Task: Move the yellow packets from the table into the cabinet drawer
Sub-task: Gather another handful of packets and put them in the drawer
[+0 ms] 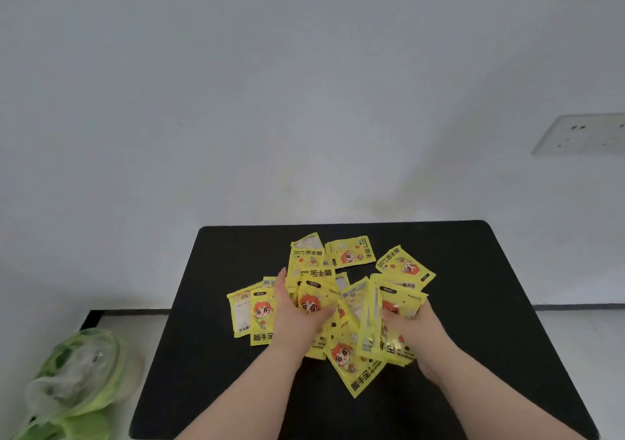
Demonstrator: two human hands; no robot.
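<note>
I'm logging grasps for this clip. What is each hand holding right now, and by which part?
Both hands are in the pile of yellow packets. The right hand grips a bunch by its near edges; the left hand rests on packets, and whether it grips any cannot be told.

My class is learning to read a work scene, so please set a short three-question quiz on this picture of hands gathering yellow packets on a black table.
1. True or false: the packets lie in a neat stack.
2. Which is in view? A) the wall socket B) an open drawer C) a cup
3. What lies on the floor left of the table?

Key:
1. False. They lie scattered and overlapping, with the left hand and right hand both in the pile.
2. A. No drawer shows.
3. A green plastic bag.
</note>
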